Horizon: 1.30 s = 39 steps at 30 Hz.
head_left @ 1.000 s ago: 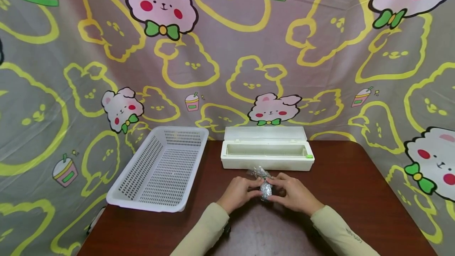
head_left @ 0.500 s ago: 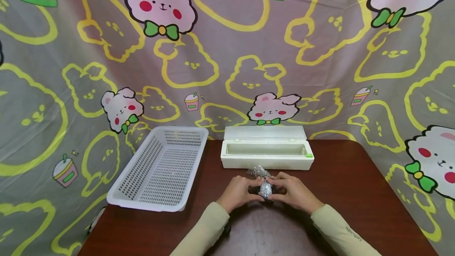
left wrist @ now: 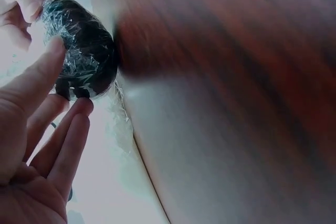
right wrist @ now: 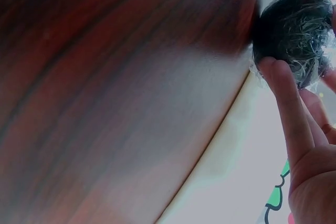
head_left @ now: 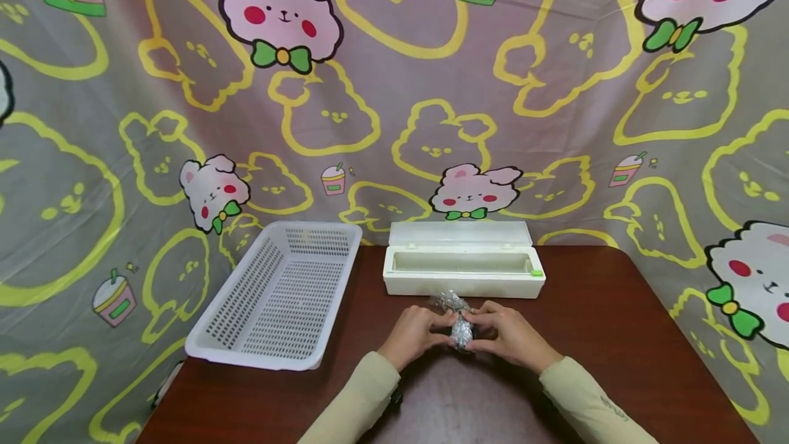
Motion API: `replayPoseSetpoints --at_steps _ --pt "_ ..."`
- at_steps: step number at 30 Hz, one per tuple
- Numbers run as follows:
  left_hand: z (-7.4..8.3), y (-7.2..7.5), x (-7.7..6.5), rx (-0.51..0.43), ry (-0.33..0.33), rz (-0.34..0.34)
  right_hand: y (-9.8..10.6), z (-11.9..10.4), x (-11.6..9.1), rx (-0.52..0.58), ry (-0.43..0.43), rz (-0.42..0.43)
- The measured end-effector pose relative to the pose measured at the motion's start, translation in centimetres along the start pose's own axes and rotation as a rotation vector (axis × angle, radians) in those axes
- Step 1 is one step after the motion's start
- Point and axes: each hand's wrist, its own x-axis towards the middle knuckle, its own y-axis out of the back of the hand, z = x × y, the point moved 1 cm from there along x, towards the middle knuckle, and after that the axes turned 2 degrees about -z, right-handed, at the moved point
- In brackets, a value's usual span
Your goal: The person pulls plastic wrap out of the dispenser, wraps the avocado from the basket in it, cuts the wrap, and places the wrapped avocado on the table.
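Observation:
A dark, rounded object wrapped in crinkled clear plastic film (head_left: 462, 333) is held low over the table, between my two hands. My left hand (head_left: 414, 336) pinches it from the left with thumb and fingers. From the right, my right hand (head_left: 513, 336) grips it the same way. A loose bunch of the film (head_left: 451, 299) sticks out beyond the fingertips, toward the back. In the left wrist view the wrapped object (left wrist: 84, 48) looks almost black and glossy. The right wrist view shows it (right wrist: 296, 32) resting against my right fingers. The film hides what is inside.
Just behind my hands stands a long white box (head_left: 465, 285) with its lid raised and a small green piece at its right end. A white perforated basket (head_left: 206, 351) stands on the left of the dark wooden table (head_left: 616, 334). A patterned cloth (head_left: 394, 88) hangs behind.
My fingertips have shifted slightly on the wrapped object. Both hands stay in the same place and keep hold of it.

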Motion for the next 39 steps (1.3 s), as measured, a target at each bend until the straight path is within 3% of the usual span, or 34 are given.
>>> replayPoseSetpoints --at_steps 12,19,24,29,34,39 --pt "-0.4 0.3 0.2 0.101 -0.08 -0.039 -0.1 -0.1 -0.1 0.012 0.02 0.026" --pt "-0.1 0.3 0.0 0.107 -0.093 -0.057 0.0 -0.1 -0.1 0.017 -0.014 0.007" --pt "0.0 0.4 -0.4 0.079 -0.06 -0.119 0.1 -0.3 -0.1 0.007 -0.04 -0.021" --pt "0.4 0.5 -0.5 0.016 -0.009 -0.137 0.3 -0.6 -0.2 -0.134 0.005 0.012" --pt "1.0 0.4 -0.5 0.116 0.017 -0.14 0.8 -1.1 0.0 -0.372 0.091 0.104" --pt "1.5 0.3 -0.7 0.228 -0.03 -0.095 1.3 -1.3 0.4 -0.396 0.164 0.106"
